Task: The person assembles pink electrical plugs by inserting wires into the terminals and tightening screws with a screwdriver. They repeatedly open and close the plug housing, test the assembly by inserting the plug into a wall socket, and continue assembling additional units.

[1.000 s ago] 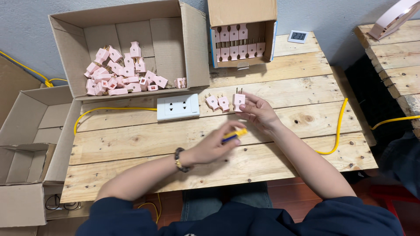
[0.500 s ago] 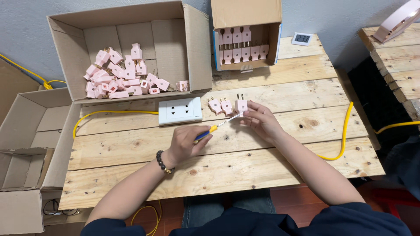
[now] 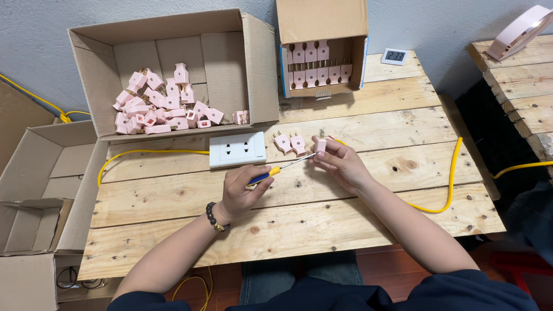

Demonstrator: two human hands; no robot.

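Note:
My left hand [image 3: 241,189] grips a screwdriver [image 3: 275,169] with a blue and yellow handle, its thin shaft pointing right and up. The tip meets a pink plug [image 3: 320,145] that my right hand [image 3: 341,162] holds above the wooden table [image 3: 322,213]. Two more pink plugs [image 3: 290,142] lie with prongs up just left of my right hand. A white wall socket plate [image 3: 237,149] rests on the table behind my left hand, with a yellow cable [image 3: 144,154] leading off to the left.
A big open cardboard box [image 3: 173,75] on its side holds several pink plugs at back left. A smaller box [image 3: 320,63] at back centre holds plugs in rows. Another yellow cable [image 3: 452,173] loops on the right. Empty cardboard boxes [image 3: 40,190] sit at the left.
My left hand has moved left and back with the screwdriver, and now aims its tip at the plug. My right hand has stayed near the same spot, holding the plug.

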